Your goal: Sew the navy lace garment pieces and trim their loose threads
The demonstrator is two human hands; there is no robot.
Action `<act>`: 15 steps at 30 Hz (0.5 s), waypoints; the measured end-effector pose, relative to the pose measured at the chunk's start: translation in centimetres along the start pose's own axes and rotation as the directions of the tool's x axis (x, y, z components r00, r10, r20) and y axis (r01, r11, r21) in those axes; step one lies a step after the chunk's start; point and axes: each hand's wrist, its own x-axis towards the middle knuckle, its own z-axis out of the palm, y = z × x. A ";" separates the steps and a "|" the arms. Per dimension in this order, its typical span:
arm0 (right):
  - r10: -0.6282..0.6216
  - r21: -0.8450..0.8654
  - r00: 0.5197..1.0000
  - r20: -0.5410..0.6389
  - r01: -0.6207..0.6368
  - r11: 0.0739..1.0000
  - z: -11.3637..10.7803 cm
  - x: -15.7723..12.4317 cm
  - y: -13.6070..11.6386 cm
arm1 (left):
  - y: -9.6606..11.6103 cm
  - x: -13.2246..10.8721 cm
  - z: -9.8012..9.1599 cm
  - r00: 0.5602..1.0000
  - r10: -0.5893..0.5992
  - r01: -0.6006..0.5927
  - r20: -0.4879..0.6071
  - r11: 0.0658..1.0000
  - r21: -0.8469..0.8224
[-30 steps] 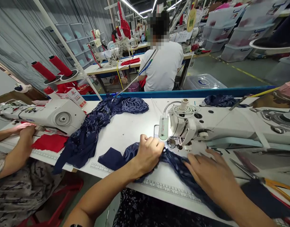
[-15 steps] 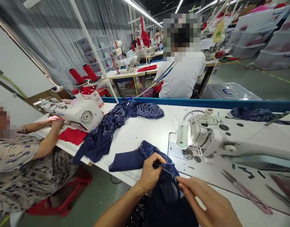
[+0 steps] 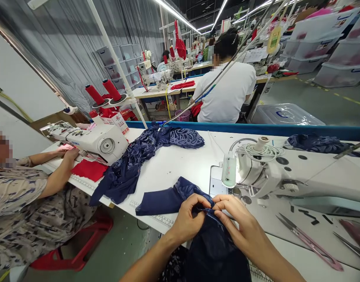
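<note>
Both of my hands pinch one navy garment near the table's front edge. My left hand grips its upper edge between thumb and fingers. Close beside it, my right hand pinches the same edge, the fingertips of both hands almost meeting. Part of the garment, a plain navy panel with a patterned piece, lies flat on the table to the left; the rest hangs down over the edge toward me. Just beyond my hands stands a white sewing machine, its needle area partly hidden behind my right hand.
Thread snips with pink handles lie at the right, near dark scraps. A pile of navy lace garments rests on the table's left. There a co-worker's hands work at another sewing machine beside red fabric.
My right hand has moved up and left along the garment's edge, closing in on my left hand. The left hand has hardly moved. The view has shifted slightly.
</note>
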 end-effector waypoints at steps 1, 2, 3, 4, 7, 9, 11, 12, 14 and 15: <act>0.000 0.002 1.000 0.002 0.000 1.000 0.0 0.0 0.0 | 0.4 -0.1 -0.2 1.000 0.001 -0.001 0.021 1.000 -0.003; 0.001 0.003 1.000 0.003 -0.001 1.000 0.0 0.0 0.1 | 0.9 -0.1 -0.4 0.999 -0.008 0.008 0.040 1.000 0.000; 0.000 0.004 1.000 0.005 0.000 1.000 0.0 0.0 0.1 | 1.3 -0.2 -0.5 0.998 -0.023 0.022 0.055 1.000 0.015; -0.004 0.007 1.000 0.002 0.004 1.000 0.0 -0.1 0.2 | 1.7 -0.2 -0.6 0.997 -0.040 0.037 0.061 0.998 0.041; -0.008 0.037 1.000 0.000 0.008 0.999 0.2 -0.2 0.6 | 2.5 -0.4 -0.4 0.997 -0.067 0.062 0.041 0.990 0.126; 0.009 0.068 1.000 0.007 -0.009 0.998 0.4 -0.2 0.9 | 2.5 -0.5 0.0 0.996 -0.086 0.081 0.035 0.989 0.127; 0.036 0.090 0.999 0.014 -0.037 0.995 0.6 0.0 1.1 | 2.3 -0.5 0.4 0.993 -0.116 0.111 0.035 0.988 0.106; 0.046 0.094 0.999 0.014 -0.047 0.994 0.8 0.0 1.2 | 2.2 -0.5 0.6 0.992 -0.122 0.117 0.036 0.987 0.105; 0.052 0.071 0.999 -0.005 -0.051 0.996 0.9 0.1 1.2 | 2.1 -0.3 0.8 0.993 -0.113 0.108 0.034 0.986 0.130; 0.049 0.033 0.998 -0.029 -0.048 0.998 0.8 -0.1 1.3 | 2.0 -0.2 0.8 0.994 -0.104 0.098 0.028 0.984 0.150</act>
